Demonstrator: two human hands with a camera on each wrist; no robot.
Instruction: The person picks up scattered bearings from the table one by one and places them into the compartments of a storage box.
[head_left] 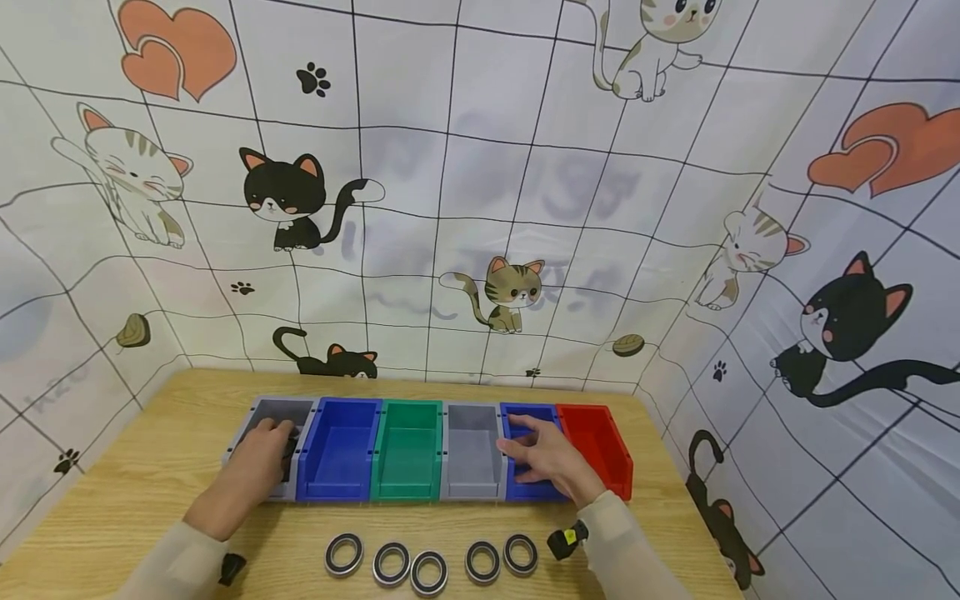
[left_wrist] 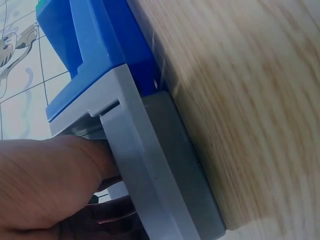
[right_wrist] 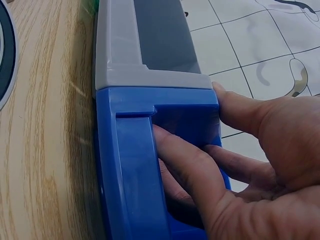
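My left hand (head_left: 258, 458) reaches down into the leftmost grey bin (head_left: 283, 400). Its fingertips are hidden, and something dark shows beside them; I cannot tell what they hold. In the left wrist view, the thumb side of the hand (left_wrist: 55, 175) passes behind the grey bin's wall (left_wrist: 145, 170). Over on the right, my right hand (head_left: 549, 454) hangs in the second blue bin (head_left: 536, 492) with its fingers spread and relaxed. The right wrist view has the thumb of this hand (right_wrist: 285, 145) at the rim beside the grey bin and other fingers inside the blue bin (right_wrist: 135, 170).
Between the hands stand a blue bin (head_left: 337, 454), a green bin (head_left: 407, 454) and another grey bin (head_left: 474, 454). A red bin (head_left: 600, 442) ends the row at right. Several ring-shaped bearings, one a bearing (head_left: 428, 573), lie in front. A cat-patterned curtain (head_left: 405, 250) hangs behind the wooden table (head_left: 172, 433).
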